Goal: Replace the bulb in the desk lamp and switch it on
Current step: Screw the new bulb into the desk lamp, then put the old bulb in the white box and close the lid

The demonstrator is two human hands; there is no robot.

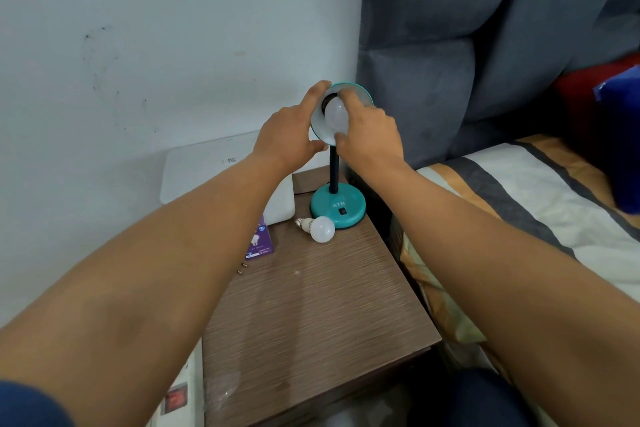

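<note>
Right hand [369,130]: fingers pinch the bulb [336,114] seated in the shade [363,94]. Left hand [287,135]: fingers curl round the shade rim, steadying it. The bulb is probably light, smooth and breakable; grip its widest part, gently. A spare bulb [320,228] lies just beside the base [337,206], near the table [311,305] edge; wall and headboard crowd the lamp.

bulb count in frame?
2. One bulb sits in the lamp shade, gripped by the right hand; one loose bulb lies on the nightstand beside the lamp base. None visibly hidden.
</note>
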